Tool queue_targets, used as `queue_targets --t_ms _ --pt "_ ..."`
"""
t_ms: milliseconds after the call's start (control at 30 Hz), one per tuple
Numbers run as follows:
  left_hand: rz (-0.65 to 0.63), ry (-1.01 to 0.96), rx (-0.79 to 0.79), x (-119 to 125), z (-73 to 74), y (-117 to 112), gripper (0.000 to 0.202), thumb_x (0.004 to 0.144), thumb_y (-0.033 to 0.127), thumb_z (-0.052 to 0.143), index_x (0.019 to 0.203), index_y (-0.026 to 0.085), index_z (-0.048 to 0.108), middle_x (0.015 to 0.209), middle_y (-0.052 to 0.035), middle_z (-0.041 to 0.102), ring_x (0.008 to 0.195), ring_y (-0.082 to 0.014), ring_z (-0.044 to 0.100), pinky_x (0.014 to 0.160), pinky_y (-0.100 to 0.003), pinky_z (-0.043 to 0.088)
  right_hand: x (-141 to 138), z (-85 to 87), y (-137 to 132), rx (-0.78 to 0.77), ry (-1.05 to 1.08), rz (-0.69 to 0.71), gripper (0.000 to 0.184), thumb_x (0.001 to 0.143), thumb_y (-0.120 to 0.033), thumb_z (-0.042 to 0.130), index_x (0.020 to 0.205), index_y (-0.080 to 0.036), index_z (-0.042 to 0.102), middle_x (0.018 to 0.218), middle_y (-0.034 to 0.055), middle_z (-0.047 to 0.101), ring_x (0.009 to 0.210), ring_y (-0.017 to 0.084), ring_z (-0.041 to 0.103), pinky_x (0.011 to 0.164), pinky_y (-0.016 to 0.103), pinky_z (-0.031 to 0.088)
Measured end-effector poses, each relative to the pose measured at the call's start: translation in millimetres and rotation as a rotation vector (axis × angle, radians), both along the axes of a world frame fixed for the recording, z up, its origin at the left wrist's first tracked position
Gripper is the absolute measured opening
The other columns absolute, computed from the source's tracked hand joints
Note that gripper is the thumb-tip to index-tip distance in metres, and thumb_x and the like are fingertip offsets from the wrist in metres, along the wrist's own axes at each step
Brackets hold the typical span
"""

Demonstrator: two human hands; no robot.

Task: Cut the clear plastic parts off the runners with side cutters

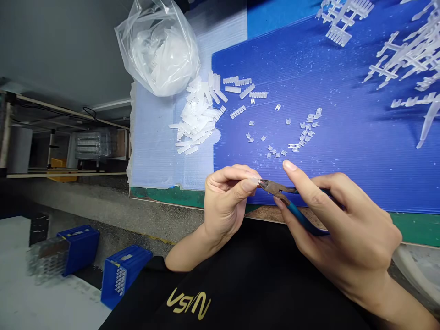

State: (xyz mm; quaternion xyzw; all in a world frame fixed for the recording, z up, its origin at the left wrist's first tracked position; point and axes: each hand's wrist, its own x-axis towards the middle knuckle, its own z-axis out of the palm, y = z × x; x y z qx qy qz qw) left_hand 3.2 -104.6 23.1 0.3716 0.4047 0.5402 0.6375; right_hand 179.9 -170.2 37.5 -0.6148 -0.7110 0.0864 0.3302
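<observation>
My left hand (227,201) is closed in a pinch on a small clear plastic part (255,181) at the table's near edge. My right hand (340,224) grips blue-handled cutting pliers (295,208), index finger stretched along the top. The rusty jaws (270,185) touch the end of the plastic part. Just beyond the hands, small clear cut-off bits (302,135) lie scattered on the blue corrugated sheet (343,91).
A pile of clear comb-shaped strips (199,114) lies on a white sheet, with a clear bag (160,48) of parts behind it. Branched plastic sprues (409,50) lie at the far right. Blue bins (123,275) stand on the floor at left.
</observation>
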Motion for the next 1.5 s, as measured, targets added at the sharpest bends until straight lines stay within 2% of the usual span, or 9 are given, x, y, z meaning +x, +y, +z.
queue_targets --t_ms 400,600,800,967,1100,1233,1367,1433,1500 --pt "-0.048 0.044 0.16 -7.3 -4.6 -0.2 0.008 0.087 0.025 0.088 0.086 0.032 0.085 0.079 0.0023 0.079 0.075 -0.0094 0.069 0.075 -0.027 0.055 10.6 4.3 1.7 -0.046 0.022 0.118 0.062 0.1 -0.025 0.074 0.159 -0.031 0.058 0.097 0.0019 0.072 0.073 0.017 0.065 0.069 0.032 0.048" --pt "-0.002 0.066 0.156 -3.3 -3.8 -0.9 0.007 0.086 0.029 0.089 0.084 0.033 0.085 0.078 0.003 0.079 0.073 -0.0084 0.069 0.073 -0.026 0.055 8.9 3.4 -3.0 -0.028 -0.046 0.065 0.067 0.098 -0.024 0.076 0.162 -0.031 0.055 0.093 0.0022 0.07 0.069 0.017 0.061 0.065 0.033 0.044" --pt "0.026 0.085 0.115 -0.5 -3.3 -4.9 0.008 0.083 0.03 0.092 0.081 0.033 0.084 0.075 0.0024 0.078 0.073 -0.0101 0.068 0.072 -0.027 0.055 7.7 -1.2 -6.2 -0.045 -0.043 0.096 0.062 0.102 -0.024 0.073 0.161 -0.03 0.055 0.085 0.0006 0.066 0.064 0.015 0.058 0.064 0.032 0.042" --pt "0.032 0.033 0.06 3.6 -2.5 -7.2 0.009 0.083 0.03 0.092 0.081 0.031 0.083 0.075 0.0028 0.076 0.073 -0.0085 0.068 0.074 -0.025 0.055 4.7 -2.5 -6.5 -0.017 -0.029 0.058 0.061 0.099 -0.021 0.076 0.157 -0.03 0.059 0.078 -0.0016 0.062 0.06 0.013 0.055 0.065 0.029 0.044" --pt "-0.003 -0.007 0.015 7.3 -1.4 -5.8 0.009 0.085 0.029 0.09 0.08 0.03 0.083 0.076 0.0026 0.077 0.071 -0.0072 0.068 0.07 -0.023 0.053 1.2 -0.6 0.1 -0.031 0.192 0.042 0.053 0.097 -0.011 0.077 0.146 -0.029 0.068 0.076 -0.0026 0.062 0.059 0.013 0.053 0.061 0.028 0.045" --pt "-0.003 0.004 -0.002 8.0 -0.6 -5.5 0.011 0.083 0.03 0.092 0.078 0.028 0.082 0.073 0.0029 0.075 0.071 -0.0083 0.07 0.073 -0.023 0.055 0.1 -0.2 7.0 -0.101 0.389 0.019 0.039 0.099 -0.017 0.076 0.136 -0.029 0.074 0.085 0.0001 0.072 0.064 0.015 0.061 0.059 0.031 0.048" --pt "-0.013 0.023 -0.018 8.2 -0.8 -7.1 0.012 0.082 0.032 0.092 0.078 0.029 0.081 0.072 0.0033 0.075 0.073 -0.0093 0.07 0.076 -0.025 0.057 0.1 2.1 12.2 -0.195 0.524 0.054 0.037 0.098 -0.018 0.077 0.134 -0.03 0.076 0.091 0.0009 0.075 0.071 0.016 0.066 0.063 0.03 0.051" --pt "-0.025 0.05 -0.006 8.6 -1.7 -7.7 0.012 0.083 0.033 0.092 0.078 0.03 0.082 0.072 0.0027 0.075 0.073 -0.0103 0.069 0.076 -0.027 0.057 0.4 4.8 16.4 -0.311 0.722 0.071 0.024 0.098 -0.019 0.077 0.12 -0.028 0.079 0.084 -0.0011 0.071 0.067 0.014 0.063 0.06 0.027 0.049" --pt "-0.042 0.094 0.053 8.5 -3.2 -8.0 0.009 0.085 0.033 0.09 0.079 0.031 0.082 0.071 0.0019 0.074 0.073 -0.0115 0.067 0.075 -0.029 0.056 1.3 6.5 21.3 -0.502 1.014 0.113 0.007 0.098 -0.023 0.077 0.104 -0.025 0.079 0.072 -0.0042 0.062 0.057 0.01 0.053 0.052 0.023 0.043"
